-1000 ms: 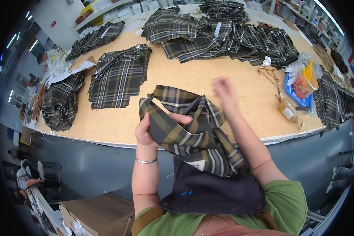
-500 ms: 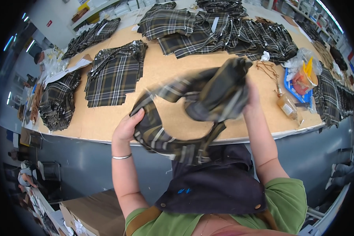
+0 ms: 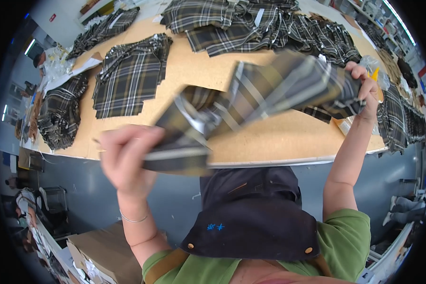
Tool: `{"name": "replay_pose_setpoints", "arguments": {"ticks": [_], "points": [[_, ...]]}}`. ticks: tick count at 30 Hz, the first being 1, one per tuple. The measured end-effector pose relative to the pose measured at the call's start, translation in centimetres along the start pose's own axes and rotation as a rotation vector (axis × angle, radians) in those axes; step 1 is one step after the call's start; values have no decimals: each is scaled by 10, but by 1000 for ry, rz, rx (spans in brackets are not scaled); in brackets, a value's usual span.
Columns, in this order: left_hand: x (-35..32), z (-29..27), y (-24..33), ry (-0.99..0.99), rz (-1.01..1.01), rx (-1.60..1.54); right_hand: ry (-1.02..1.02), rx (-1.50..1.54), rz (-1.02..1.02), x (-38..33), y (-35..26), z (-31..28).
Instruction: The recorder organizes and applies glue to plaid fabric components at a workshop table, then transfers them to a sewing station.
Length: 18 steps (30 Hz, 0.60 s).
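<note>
since half a second ago the plaid garment (image 3: 260, 102) has gone from a bunched-up loop to a stretched band, pulled out between both hands over the table. left hand (image 3: 128, 158) has dropped toward 8 o'clock and is curled around the lower end of the cloth, blurry but clearly gripping. right hand (image 3: 364, 87) has swung out to 2 o'clock, fingers closed on the other end, arm nearly straight.

surface is a big tan worktable (image 3: 199, 71) that looks like chipboard with a pale edge, grey panel below it. room looks like a workshop, with shelving along the far rim at 1 o'clock and grey floor down both sides.

counting the plaid stuff: one piece in hand, one neat stack (image 3: 130, 75) at 11 o'clock, one darker stack (image 3: 59, 116) at 9 o'clock near the table edge, another pile (image 3: 102, 28) further back at 11, and a long heap (image 3: 265, 26) of many overlapping pieces across 12 to 1, too tangled to count. more plaid (image 3: 400, 118) hangs at 3 o'clock.

containers: one open cardboard box (image 3: 97, 253) on the floor at 7 o'clock, can't tell what's in it. a clear plastic bag (image 3: 371, 68) sits just behind the right hand with something yellow inside.

one thin bracelet (image 3: 132, 219) on the left wrist. dark apron (image 3: 255, 213) over a green shirt (image 3: 341, 246).
</note>
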<state>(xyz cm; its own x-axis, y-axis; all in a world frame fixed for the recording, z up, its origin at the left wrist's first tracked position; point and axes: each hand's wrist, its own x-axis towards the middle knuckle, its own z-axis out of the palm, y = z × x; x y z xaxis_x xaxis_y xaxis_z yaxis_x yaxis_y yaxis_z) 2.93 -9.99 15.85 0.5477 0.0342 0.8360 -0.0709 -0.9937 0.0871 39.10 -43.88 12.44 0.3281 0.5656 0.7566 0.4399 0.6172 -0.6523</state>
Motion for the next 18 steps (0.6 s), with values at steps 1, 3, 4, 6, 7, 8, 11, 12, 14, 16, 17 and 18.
{"name": "replay_pose_setpoints", "arguments": {"ticks": [1, 3, 4, 6, 7, 8, 11, 12, 14, 16, 17, 18], "points": [[-10, 0, 7, -185, -29, -84, -28, -63, 164, -8, -4, -6], [-32, 17, 21, -399, -55, -207, -23, -269, 466, -23, -4, -8], [-47, 26, 24, -499, -58, -218, 3, -404, 600, -25, 3, 4], [-76, 40, 26, -650, -183, -268, -92, -354, 685, -29, 17, 52], [-80, 43, 24, -653, -185, -277, -300, -410, 716, -29, 22, 68], [-80, 45, 22, -713, -255, -288, -412, -487, 619, -36, 36, 91], [-70, 45, 13, -853, -343, -308, -668, -728, 682, -52, 52, 117], [-67, 43, 9, -936, -380, -296, -705, -786, 689, -55, 59, 115], [-70, 44, -15, -1193, -419, -214, -769, -728, 759, -47, 76, 85], [-63, 55, -42, -923, -513, 128, -494, -1065, 707, -19, 89, 75], [-51, 56, -58, -487, -305, 161, -282, -1116, 385, 4, 91, 64], [-21, 52, -52, -248, -228, 255, -69, -1141, 58, 27, 88, 53]]}}
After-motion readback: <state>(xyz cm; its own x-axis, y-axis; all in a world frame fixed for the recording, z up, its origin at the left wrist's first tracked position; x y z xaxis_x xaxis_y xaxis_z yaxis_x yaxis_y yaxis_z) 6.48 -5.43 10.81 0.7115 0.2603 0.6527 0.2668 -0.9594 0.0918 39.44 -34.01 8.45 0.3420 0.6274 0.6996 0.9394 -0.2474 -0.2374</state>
